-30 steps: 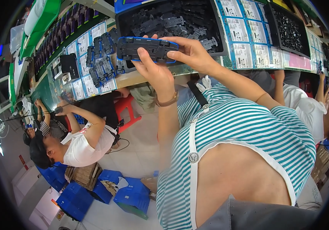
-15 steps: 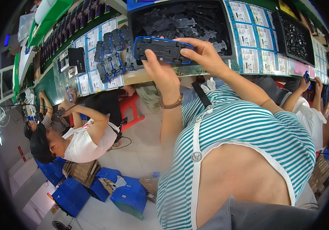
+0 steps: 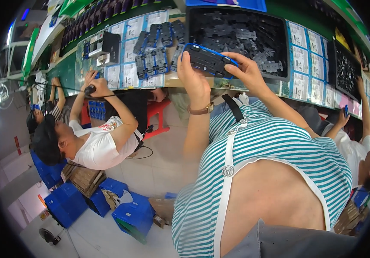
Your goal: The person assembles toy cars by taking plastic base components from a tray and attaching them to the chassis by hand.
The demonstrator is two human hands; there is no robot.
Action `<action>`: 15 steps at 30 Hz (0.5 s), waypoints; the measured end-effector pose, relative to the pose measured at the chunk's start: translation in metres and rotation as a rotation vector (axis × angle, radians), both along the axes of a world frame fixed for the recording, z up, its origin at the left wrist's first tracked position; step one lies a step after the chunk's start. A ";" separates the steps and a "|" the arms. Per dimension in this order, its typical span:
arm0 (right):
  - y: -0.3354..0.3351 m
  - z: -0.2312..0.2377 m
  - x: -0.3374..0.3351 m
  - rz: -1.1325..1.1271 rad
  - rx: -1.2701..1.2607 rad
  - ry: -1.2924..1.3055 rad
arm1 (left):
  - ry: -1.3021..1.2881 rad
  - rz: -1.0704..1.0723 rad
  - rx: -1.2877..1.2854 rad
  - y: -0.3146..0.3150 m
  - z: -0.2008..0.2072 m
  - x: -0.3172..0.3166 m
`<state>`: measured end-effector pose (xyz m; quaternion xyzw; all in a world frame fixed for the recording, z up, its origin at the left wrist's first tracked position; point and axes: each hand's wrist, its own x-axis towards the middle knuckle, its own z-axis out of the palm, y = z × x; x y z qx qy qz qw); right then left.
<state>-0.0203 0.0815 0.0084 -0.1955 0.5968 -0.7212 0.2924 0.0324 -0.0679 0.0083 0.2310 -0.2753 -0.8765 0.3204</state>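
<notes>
Between my two hands is a toy car (image 3: pixel 208 61), black underside up, with a blue body edge showing round it. My left hand (image 3: pixel 195 84) closes on its left end, thumb along the side. The fingers of my right hand (image 3: pixel 247 73) pinch its right end. Just beyond lies a black tray (image 3: pixel 287 47) heaped with black plastic chassis plates (image 3: pixel 232 30). To the left, several similar toy cars (image 3: pixel 151 62) lie in rows, undersides up, on the table.
Printed sheets (image 3: pixel 299 58) cover the table top. Another black tray (image 3: pixel 344 64) of small dark parts stands at right, and a black fixture (image 3: pixel 109 45) at left. Co-workers sit on both sides, one in a white shirt (image 3: pixel 96 146). Blue bins (image 3: pixel 133 215) stand on the floor.
My view has shifted, so the table and trays appear farther right. The toy car is still in both hands, now tilted with its right end lower. The left co-worker's hands have moved.
</notes>
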 end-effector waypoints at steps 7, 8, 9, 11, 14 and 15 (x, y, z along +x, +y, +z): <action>-0.050 -0.010 0.024 -0.066 0.019 0.000 | -0.044 -0.031 -0.062 -0.047 -0.017 0.016; -0.054 -0.009 0.026 -0.090 0.072 -0.058 | -0.039 -0.065 -0.027 -0.050 -0.020 0.018; -0.058 -0.006 0.028 -0.109 0.126 -0.115 | 0.001 -0.140 -0.006 -0.053 -0.020 0.021; -0.069 -0.008 0.031 -0.136 0.102 -0.118 | -0.092 -0.202 -0.076 -0.049 -0.022 0.026; -0.081 -0.019 0.032 -0.124 0.119 -0.132 | -0.123 -0.285 -0.240 -0.060 -0.039 0.035; -0.087 -0.018 0.034 -0.116 0.100 -0.126 | -0.120 -0.293 -0.232 -0.066 -0.042 0.036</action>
